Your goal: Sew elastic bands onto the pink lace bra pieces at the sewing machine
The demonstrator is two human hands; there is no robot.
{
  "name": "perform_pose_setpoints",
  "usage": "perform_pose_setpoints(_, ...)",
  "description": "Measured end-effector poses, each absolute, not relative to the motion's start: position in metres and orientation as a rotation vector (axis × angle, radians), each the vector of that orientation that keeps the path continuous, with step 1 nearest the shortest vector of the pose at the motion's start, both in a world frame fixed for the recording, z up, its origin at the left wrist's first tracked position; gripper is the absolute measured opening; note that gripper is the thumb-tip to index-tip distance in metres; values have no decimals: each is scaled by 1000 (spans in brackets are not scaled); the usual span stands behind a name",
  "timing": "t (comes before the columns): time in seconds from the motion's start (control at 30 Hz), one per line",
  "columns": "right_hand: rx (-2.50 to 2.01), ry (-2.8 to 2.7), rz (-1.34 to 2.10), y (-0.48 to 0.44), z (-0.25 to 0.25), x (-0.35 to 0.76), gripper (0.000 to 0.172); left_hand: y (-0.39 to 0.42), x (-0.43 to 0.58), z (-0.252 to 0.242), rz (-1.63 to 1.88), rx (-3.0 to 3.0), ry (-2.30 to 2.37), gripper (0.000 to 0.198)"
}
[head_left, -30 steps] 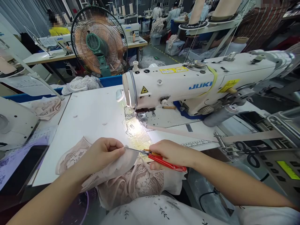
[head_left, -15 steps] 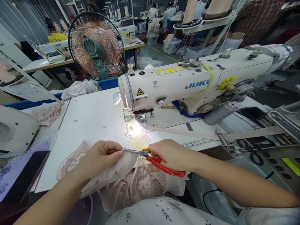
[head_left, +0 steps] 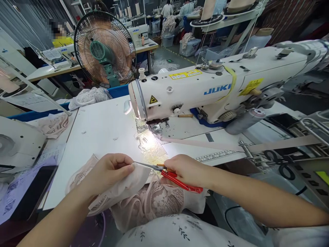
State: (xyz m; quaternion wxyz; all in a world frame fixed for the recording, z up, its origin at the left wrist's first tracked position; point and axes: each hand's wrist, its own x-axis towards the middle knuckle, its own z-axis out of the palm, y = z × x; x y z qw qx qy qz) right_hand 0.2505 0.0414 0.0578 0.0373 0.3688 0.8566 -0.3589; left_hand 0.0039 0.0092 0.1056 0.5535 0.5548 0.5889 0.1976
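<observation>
While the L hand [head_left: 113, 174] pinches the pale fabric [head_left: 135, 180] btwn thumb & index finger, the R hand [head_left: 183, 169] grips the red-handled scissors [head_left: 182, 182], fingers wrapped round the handles. Fabric's held up over the near edge of the bench [head_left: 102, 123], the rest trailing down by the L forearm; blade tips are right at the pinched edge, next to the L fingertips. Blades look nearly together, but can't tell if anything's cut thru.

Going by that, the trim at this spot is prob. under way & not finished: no loose offcut shows btwn blades & fingers. Left to do, I'd guess: completing this snip. A few tiny pale scraps [head_left: 115, 139] lie on the bench, source unclear.

Below, the lace garment [head_left: 164, 199] drapes by the near edge, in neither hand; whether it's done, waiting or joined to the held piece, can't tell. Held fabric is well apart from the sewing machine [head_left: 185, 87]. Another lace bundle [head_left: 89, 96] sits at the bench's far edge, status unknown.
</observation>
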Motion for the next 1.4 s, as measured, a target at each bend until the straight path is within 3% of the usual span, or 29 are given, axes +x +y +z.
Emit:
perform_pose_setpoints(0.23, 1325, 2832, -1447, 39, 50, 239, 46, 0, -14, 96, 650, 1437, 1390, 23)
perform_pose_setpoints(0.43, 1259, 2718, -2193, 27, 54, 210, 55, -12, -17, 98, 799, 1436, 1502, 22)
perform_pose_setpoints(0.57, 1080, 2489, -2649, 20, 57, 193, 50, -17, -19, 95, 773, 1419, 1501, 26)
perform_pose_setpoints(0.73, 1042, 2330, -2804, 19, 54, 187, 48, -20, -22, 88, 781, 1298, 1474, 32)
perform_pose_setpoints(0.9, 1097, 2324, -2710, 17, 44, 188, 46, -21, -20, 85, 814, 1204, 1457, 30)
perform_pose_setpoints(1.03, 1068, 2498, -2452, 23, 47, 197, 35, -22, -15, 83, 811, 1180, 1424, 28)
perform_pose_setpoints(1.27, 952, 2933, -1288, 50, 69, 237, 36, -21, -7, 85, 736, 1278, 1433, 23)
perform_pose_setpoints(1.4, 971, 2948, -935, 51, 72, 246, 30, -19, -6, 89, 719, 1352, 1402, 20)
